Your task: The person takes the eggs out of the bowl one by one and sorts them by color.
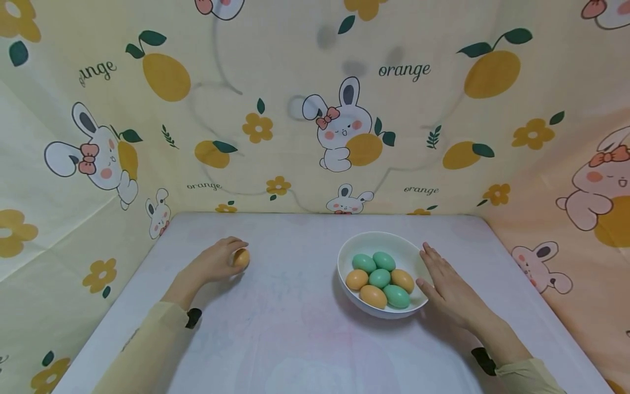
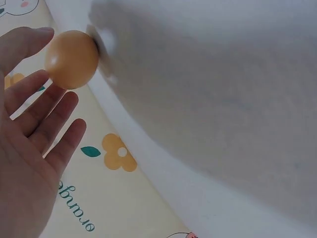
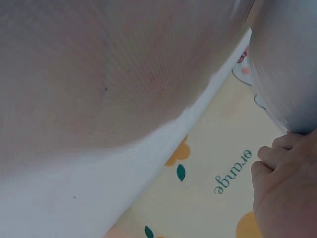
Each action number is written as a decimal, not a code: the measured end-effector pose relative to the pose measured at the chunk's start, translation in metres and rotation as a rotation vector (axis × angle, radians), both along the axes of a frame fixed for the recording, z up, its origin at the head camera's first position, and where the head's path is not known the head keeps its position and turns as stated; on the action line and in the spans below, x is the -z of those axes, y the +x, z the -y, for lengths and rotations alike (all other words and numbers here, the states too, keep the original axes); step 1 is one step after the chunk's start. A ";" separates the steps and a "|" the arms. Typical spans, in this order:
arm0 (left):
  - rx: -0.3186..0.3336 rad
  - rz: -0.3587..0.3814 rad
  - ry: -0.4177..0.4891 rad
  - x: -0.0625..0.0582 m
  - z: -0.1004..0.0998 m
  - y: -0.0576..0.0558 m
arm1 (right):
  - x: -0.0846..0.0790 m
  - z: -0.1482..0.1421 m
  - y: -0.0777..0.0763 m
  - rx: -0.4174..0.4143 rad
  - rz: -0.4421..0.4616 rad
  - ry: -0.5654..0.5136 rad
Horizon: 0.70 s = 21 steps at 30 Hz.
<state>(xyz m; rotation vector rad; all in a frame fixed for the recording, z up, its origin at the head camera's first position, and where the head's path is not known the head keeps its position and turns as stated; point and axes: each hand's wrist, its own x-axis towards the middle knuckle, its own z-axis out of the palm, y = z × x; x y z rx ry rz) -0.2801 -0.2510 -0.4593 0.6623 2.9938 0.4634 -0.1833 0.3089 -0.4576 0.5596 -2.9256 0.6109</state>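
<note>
At the left side of the table, my left hand [image 1: 219, 261] holds an orange-brown egg [image 1: 241, 258] between thumb and fingers. In the left wrist view the thumb and index fingertips lie at the sides of this egg [image 2: 72, 60], the other fingers spread below it. A white bowl [image 1: 381, 314] stands right of centre, with several green eggs [image 1: 379, 278] and three orange eggs [image 1: 373, 297] in it. My right hand [image 1: 453, 290] rests against the bowl's right rim, fingers extended. The right wrist view has the hand [image 3: 287, 183] beside the bowl's outer wall [image 3: 287, 64].
The white-covered table [image 1: 290, 339] ends at patterned cloth walls [image 1: 295, 49] at the back and both sides. Between the left hand and the bowl lies a stretch of bare tabletop.
</note>
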 end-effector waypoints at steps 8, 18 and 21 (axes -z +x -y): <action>0.003 -0.053 0.065 -0.010 -0.010 0.004 | 0.000 0.000 0.000 0.002 0.007 0.003; 0.056 -0.131 0.148 -0.025 -0.044 0.009 | 0.000 0.000 0.000 0.007 0.012 0.005; 0.073 -0.145 0.170 -0.026 -0.058 0.009 | 0.000 0.000 0.000 0.008 0.014 0.006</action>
